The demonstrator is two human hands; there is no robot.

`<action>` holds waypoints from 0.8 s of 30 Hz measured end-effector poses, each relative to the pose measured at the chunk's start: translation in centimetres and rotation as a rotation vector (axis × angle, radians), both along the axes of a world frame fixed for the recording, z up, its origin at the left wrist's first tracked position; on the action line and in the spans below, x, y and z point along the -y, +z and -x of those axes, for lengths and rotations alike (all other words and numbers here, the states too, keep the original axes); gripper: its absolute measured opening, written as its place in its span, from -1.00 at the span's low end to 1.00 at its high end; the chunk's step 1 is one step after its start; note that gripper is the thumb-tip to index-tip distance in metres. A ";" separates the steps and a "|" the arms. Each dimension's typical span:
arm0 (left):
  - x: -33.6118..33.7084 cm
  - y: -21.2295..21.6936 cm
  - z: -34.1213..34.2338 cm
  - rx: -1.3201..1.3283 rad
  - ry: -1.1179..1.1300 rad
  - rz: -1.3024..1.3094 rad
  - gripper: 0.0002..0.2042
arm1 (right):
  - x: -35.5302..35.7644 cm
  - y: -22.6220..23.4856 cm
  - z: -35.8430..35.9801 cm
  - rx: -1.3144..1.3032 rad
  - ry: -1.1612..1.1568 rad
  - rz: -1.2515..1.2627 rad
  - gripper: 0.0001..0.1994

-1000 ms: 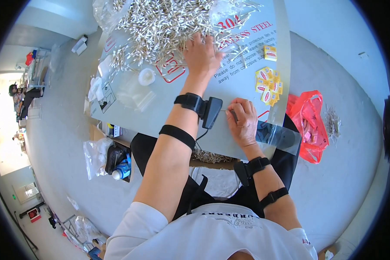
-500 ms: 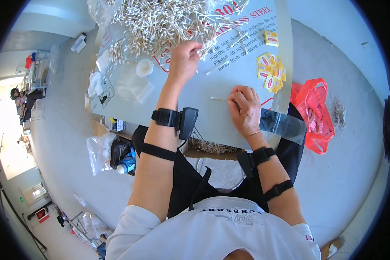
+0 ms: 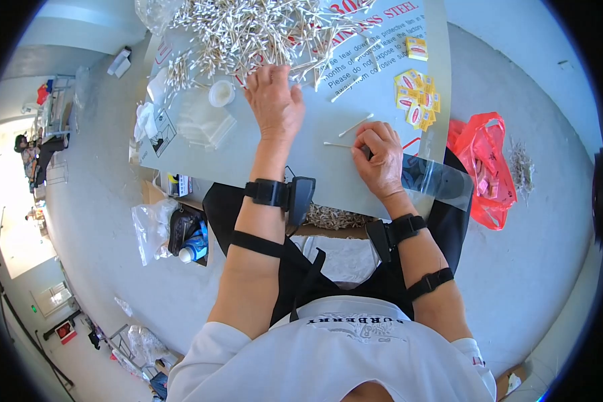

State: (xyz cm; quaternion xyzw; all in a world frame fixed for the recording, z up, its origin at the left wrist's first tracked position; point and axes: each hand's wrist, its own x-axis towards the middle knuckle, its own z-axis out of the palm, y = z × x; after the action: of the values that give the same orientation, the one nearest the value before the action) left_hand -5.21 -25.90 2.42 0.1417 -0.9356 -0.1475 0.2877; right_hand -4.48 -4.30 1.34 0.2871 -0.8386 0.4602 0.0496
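My left hand (image 3: 275,106) is open, palm down, its fingers stretched toward the near edge of a large loose pile of cotton swabs (image 3: 238,37). Nothing shows in its grasp. On the right, my right hand (image 3: 380,158) is curled closed, with the white tip of a cotton swab (image 3: 338,145) sticking out to the left from its fingers. Just above that hand a loose cotton swab (image 3: 356,125) lies slantwise on the tabletop. Another swab (image 3: 342,91) rests farther up. The inside of my right hand is hidden.
The table (image 3: 301,174) is covered with printed film. A small round white tub (image 3: 222,94) and clear plastic bags (image 3: 206,127) lie left. Several yellow labels (image 3: 417,97) and a yellow stack (image 3: 417,48) lie right. A red plastic bag (image 3: 482,171) is beside the table on the right.
My left hand has gone from a pinch to spread fingers and shifted slightly left and down. A loose swab now lies above my right hand, which has stayed nearly in place.
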 end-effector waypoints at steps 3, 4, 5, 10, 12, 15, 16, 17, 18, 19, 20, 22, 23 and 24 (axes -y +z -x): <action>-1.6 -0.6 0.0 0.098 0.010 -0.038 -0.70 | 0.1 -0.2 0.0 -0.007 0.006 0.012 -0.86; -2.2 -0.6 -0.1 0.079 -0.058 -0.048 -0.71 | 0.1 -0.1 0.0 -0.006 0.005 0.011 -0.86; -2.8 -0.6 -0.4 0.060 -0.125 -0.059 -0.71 | 0.1 0.0 0.0 -0.001 0.009 0.018 -0.87; -4.4 -1.6 -2.9 0.010 -0.186 -0.098 -0.73 | -0.3 -0.1 0.1 0.004 0.012 0.019 -0.87; -4.4 -1.5 -3.8 -0.045 -0.127 -0.048 -0.72 | -0.9 -0.2 0.1 -0.030 0.055 0.022 -0.87; -4.7 -0.7 -4.4 -0.103 -0.083 -0.074 -0.70 | -2.1 -0.5 -0.3 -0.021 0.072 -0.010 -0.86; -4.9 -0.7 -4.5 -0.104 -0.080 -0.074 -0.70 | -2.1 -0.5 -0.5 -0.022 0.076 -0.010 -0.86; -5.1 -0.7 -4.4 -0.060 -0.142 -0.117 -0.69 | -2.1 -0.5 -0.7 -0.001 0.057 -0.012 -0.82; -5.5 -0.7 -4.3 -0.015 -0.204 -0.159 -0.67 | -2.1 -0.5 -0.8 0.018 0.037 -0.015 -0.78; -6.3 -0.4 -4.0 -0.016 -0.203 -0.160 -0.67 | -1.8 -0.2 -0.8 0.018 0.038 -0.016 -0.78; -7.3 0.0 -3.4 0.071 -0.180 -0.145 -0.65 | -1.3 0.2 -0.8 0.014 -0.017 -0.053 -0.73; -8.2 -0.3 -2.5 0.198 -0.134 -0.155 -0.59 | -0.7 0.9 -0.7 0.009 -0.071 -0.089 -0.67; -7.9 -0.8 -2.3 0.196 -0.132 -0.154 -0.59 | -0.5 1.1 -0.6 0.033 -0.056 -0.143 -0.63; -7.4 -1.2 -2.0 0.147 -0.120 -0.115 -0.59 | -0.4 1.2 -0.5 0.057 -0.042 -0.198 -0.60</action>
State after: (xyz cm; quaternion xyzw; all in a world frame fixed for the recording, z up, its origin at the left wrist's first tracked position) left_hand -3.18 -18.49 1.21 0.1122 -0.9510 -0.2072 0.2002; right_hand -3.95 -3.94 2.59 0.2599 -0.8868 0.3821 0.0066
